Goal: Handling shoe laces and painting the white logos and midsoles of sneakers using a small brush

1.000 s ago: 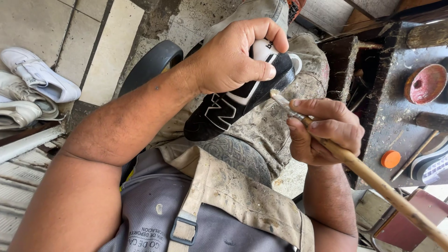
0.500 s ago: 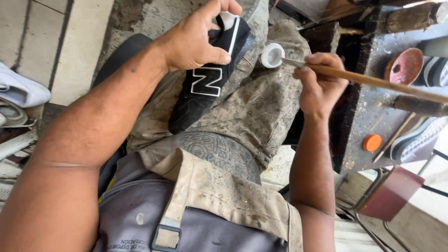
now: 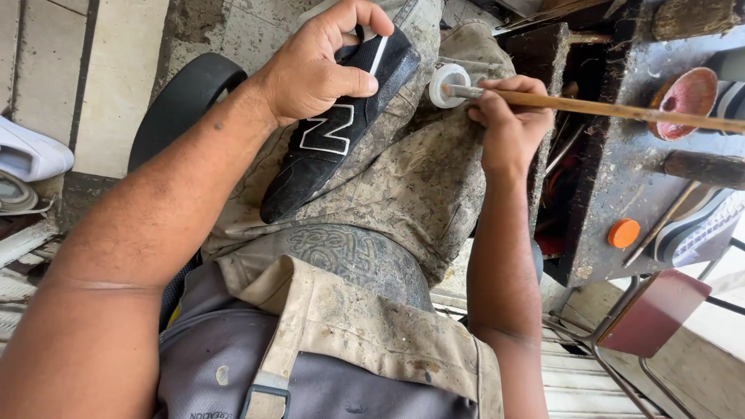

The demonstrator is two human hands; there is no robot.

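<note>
A black suede sneaker [image 3: 326,140] with a white outlined emblem and white sole edge lies across my lap on a stained apron [image 3: 403,194]. My left hand [image 3: 314,66] grips its upper end. My right hand [image 3: 508,120] holds a long wooden-handled brush [image 3: 621,109], whose tip rests in a small white round pot [image 3: 448,84] on my knee.
A dark metal workbench [image 3: 621,202] stands to the right with a reddish bowl [image 3: 687,93], an orange cap [image 3: 623,233], a stick tool [image 3: 660,225] and a striped shoe sole [image 3: 702,225]. White sneakers [image 3: 31,155] lie on the tiled floor at left. A black tyre [image 3: 182,101] sits behind my left arm.
My right hand has moved the brush away from the shoe's sole to the small white pot. My left hand still holds the sneaker, which now lies lower on my lap.
</note>
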